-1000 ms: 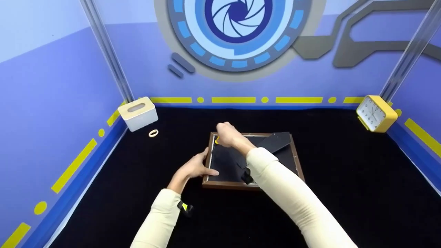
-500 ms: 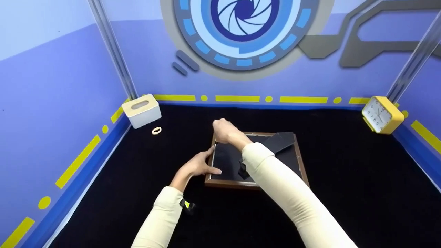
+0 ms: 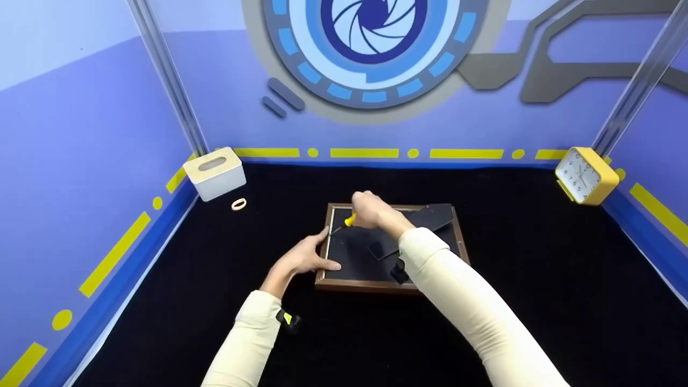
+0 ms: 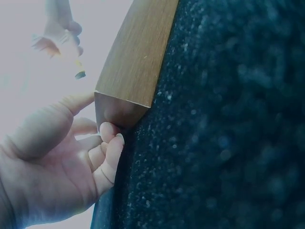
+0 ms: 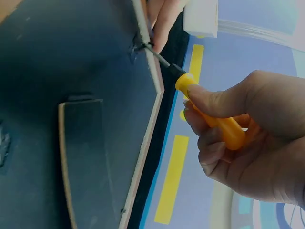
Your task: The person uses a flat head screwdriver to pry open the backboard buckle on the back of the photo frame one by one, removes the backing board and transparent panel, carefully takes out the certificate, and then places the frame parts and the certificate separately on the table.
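Note:
A brown wooden picture frame lies back side up on the black surface, its dark backing board and hinged stand showing. My left hand grips the frame's left side, thumb over the backing and fingers along the outer edge; the left wrist view shows fingertips curled against the frame's side. In my right hand is a screwdriver with a yellow handle, held between thumb and curled fingers. Its thin shaft slants down to the frame's left inner edge, with the tip close to my left fingers.
A white tissue box with a wooden lid stands at the back left, and a small pale ring lies in front of it. A yellow alarm clock sits at the back right. Blue-purple panels enclose the back and sides.
My right hand has shifted right and slightly nearer from the frame's far left corner, bringing the screwdriver's tip down the left edge. The left hand keeps its grip; the head view has swayed slightly.

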`<state>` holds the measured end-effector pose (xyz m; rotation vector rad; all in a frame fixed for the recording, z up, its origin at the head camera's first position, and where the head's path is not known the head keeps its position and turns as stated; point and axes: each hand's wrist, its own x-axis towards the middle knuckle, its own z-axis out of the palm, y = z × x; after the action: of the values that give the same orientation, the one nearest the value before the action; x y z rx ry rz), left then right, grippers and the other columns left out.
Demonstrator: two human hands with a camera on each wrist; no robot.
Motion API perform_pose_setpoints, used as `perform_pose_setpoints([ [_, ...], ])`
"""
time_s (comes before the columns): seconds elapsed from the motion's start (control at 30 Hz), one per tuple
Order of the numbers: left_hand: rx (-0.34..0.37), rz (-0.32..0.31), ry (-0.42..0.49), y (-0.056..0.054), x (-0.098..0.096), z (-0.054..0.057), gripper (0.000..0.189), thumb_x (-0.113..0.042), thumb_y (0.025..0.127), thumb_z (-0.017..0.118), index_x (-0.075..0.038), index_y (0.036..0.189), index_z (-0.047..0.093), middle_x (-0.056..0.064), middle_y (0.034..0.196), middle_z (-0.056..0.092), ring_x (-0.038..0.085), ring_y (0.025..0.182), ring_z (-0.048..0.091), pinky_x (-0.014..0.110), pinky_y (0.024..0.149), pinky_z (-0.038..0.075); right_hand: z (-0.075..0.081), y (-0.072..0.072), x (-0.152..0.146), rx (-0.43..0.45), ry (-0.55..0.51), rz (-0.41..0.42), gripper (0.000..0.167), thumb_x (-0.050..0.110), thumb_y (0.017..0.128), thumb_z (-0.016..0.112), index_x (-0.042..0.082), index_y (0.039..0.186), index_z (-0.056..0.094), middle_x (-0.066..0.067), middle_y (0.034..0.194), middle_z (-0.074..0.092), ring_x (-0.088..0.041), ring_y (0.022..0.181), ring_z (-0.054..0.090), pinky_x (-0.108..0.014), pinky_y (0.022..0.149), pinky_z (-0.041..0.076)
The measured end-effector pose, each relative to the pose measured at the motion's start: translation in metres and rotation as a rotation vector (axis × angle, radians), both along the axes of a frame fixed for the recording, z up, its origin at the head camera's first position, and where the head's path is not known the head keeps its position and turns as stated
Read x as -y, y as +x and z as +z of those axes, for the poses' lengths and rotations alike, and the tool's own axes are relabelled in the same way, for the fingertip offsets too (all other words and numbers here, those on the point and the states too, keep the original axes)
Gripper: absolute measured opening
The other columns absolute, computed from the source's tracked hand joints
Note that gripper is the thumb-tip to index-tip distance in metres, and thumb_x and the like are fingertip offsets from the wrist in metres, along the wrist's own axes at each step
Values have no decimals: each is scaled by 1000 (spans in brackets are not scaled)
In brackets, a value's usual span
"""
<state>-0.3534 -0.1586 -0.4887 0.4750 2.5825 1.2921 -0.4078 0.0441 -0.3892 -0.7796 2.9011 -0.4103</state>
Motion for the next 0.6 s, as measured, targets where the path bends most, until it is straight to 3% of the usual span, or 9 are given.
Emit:
perform_pose_setpoints([
  [0.23,-12,-1,-20,1,-1,0,113,-28,74,91,1,157,22,28,150,41,25,75,64,36,62,57,-19,3,-18,-9,33,-25,7,-5,84,64,2,82,64,-5,71,55,-22,65,50,-37,64,49],
  [0.33,-36,2,-34,1,-1,0,112,-27,73,92,2,157,23,28,150,41,29,95,64,40,81,56,-27,3,-33,-23,-37,-13,12,-5,85,64,-3,94,70,-10,82,65,-23,73,55,-37,72,52],
  [0.4,-47,3,-31,1,-1,0,112,-26,73,92,2,156,23,27,150,41,29,105,60,41,87,53,-31,2,-44,-18,-105,-4,28,0,87,66,-6,114,67,-17,101,69,-26,85,60,-39,82,53],
  [0.47,-40,6,-23,2,0,1,112,-26,73,92,2,157,23,26,150,42,29,104,60,40,85,54,-34,2,-57,18,-184,6,49,7,90,70,-6,135,55,-23,122,64,-31,99,61,-42,93,50],
  [0.6,-6,9,-7,3,-1,1,111,-25,74,91,0,157,21,26,150,42,25,77,64,36,62,56,-40,3,-85,123,-308,5,87,26,88,78,-4,154,29,-27,147,45,-36,126,51,-47,110,37],
])
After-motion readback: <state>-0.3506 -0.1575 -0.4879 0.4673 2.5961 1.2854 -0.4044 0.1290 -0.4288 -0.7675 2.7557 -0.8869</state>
